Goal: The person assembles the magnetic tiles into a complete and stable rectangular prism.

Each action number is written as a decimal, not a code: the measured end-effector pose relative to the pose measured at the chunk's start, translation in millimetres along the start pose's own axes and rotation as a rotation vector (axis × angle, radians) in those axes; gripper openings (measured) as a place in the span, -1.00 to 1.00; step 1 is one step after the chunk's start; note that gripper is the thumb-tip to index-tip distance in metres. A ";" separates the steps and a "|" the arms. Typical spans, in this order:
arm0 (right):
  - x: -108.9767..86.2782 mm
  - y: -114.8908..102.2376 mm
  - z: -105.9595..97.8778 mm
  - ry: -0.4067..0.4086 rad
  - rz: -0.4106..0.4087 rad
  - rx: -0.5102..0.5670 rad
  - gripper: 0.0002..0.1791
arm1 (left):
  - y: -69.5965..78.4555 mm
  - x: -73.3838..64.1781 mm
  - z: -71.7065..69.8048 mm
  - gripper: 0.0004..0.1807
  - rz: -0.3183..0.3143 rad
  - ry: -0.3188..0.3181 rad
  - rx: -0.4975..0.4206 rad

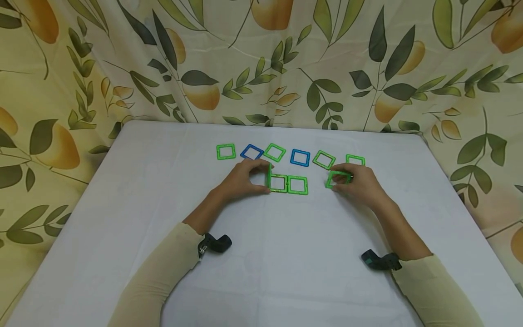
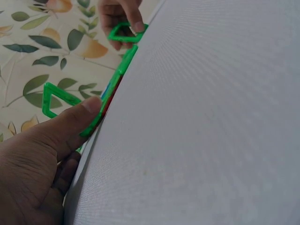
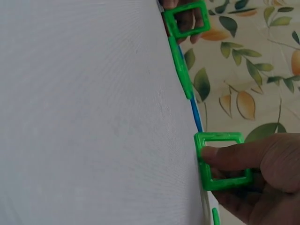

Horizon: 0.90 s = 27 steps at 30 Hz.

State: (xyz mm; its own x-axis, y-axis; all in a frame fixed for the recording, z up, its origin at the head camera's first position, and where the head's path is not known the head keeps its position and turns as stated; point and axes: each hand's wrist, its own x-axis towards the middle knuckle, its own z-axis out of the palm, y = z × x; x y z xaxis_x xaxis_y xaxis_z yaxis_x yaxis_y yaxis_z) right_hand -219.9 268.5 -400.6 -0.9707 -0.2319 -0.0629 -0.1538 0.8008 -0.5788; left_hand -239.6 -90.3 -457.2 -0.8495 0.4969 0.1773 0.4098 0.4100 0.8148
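My left hand grips a green square magnetic tile frame that stands upright at the left end of two joined flat tiles. The nearer flat tile shows green with some red along its edge; the other flat tile is green. In the right wrist view the upright tile rises from the flat pair. Off to the right, my right hand pinches another green square tile between thumb and fingers, apart from the joined ones. Its open frame appears tilted up in the right wrist view.
Behind the hands runs a row of loose square tiles, green ones such as the leftmost tile and blue ones such as this tile. They lie on a white-covered table. A leaf-and-fruit patterned curtain hangs behind.
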 end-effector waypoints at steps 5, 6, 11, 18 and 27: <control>-2.1 -3.4 -6.5 -0.019 0.053 -0.086 -0.43 | 1.7 -0.5 -1.1 -0.23 0.011 0.013 0.014; -2.5 -3.4 -8.3 -0.026 0.070 -0.108 -0.41 | 1.8 -0.8 -1.3 -0.24 0.010 0.014 0.015; -2.8 -2.9 -14.7 -0.066 0.094 -0.175 -0.49 | 1.8 -2.1 -2.2 -0.23 0.006 0.020 0.021; -2.6 -4.2 -9.9 -0.051 0.012 -0.077 -0.77 | -0.3 -2.6 -2.4 -0.23 0.007 0.019 0.014; -3.8 -2.8 -5.4 0.051 -0.048 -0.027 -0.80 | 1.9 -0.8 -0.9 -0.22 0.009 0.002 0.002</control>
State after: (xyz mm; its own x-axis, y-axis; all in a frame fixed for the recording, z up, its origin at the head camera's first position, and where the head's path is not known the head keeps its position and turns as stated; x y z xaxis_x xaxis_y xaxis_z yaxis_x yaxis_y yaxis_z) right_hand -216.8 270.0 -394.3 -0.9701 -0.2427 0.0059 -0.2045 0.8041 -0.5582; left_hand -238.4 -90.6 -455.3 -0.8463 0.4991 0.1861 0.4185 0.4067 0.8121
